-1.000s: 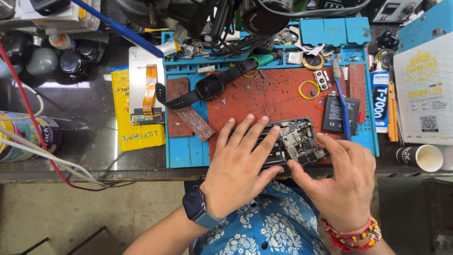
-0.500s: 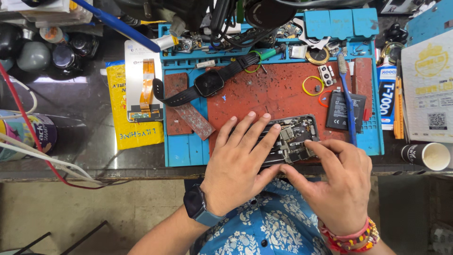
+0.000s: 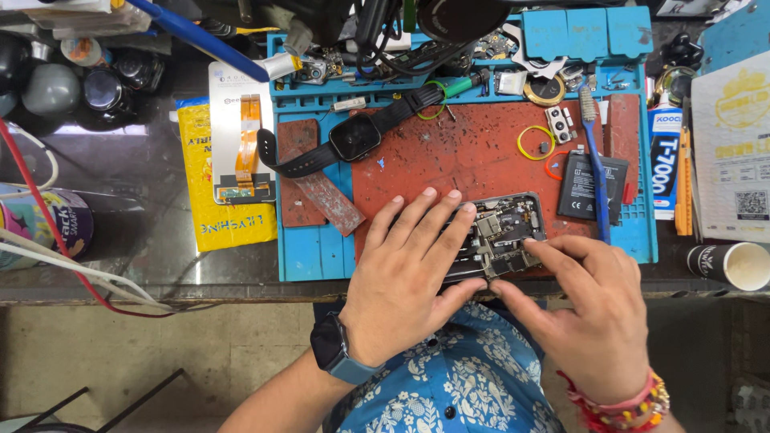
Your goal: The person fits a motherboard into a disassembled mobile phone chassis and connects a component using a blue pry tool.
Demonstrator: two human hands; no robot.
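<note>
An opened smartphone (image 3: 507,228) with its circuit boards exposed lies on the red part of a blue repair mat (image 3: 317,252), near the mat's front edge. My left hand (image 3: 405,277), with a dark watch on the wrist, lies flat over the phone's left half and pins it down. My right hand (image 3: 589,309), with beaded bracelets on the wrist, has its fingertips on the phone's lower right edge. Whether a small part sits between those fingers I cannot tell.
On the mat lie a black smartwatch (image 3: 353,138), a phone battery (image 3: 579,186), a blue toothbrush (image 3: 593,164), rubber bands (image 3: 536,143) and small parts. A display with an orange flex cable (image 3: 241,144) lies left, a glue tube (image 3: 662,160) and a paper cup (image 3: 736,265) right.
Both hands stay on the phone. My right fingertips have crept slightly up and left along its lower right edge. The view has shifted a little.
</note>
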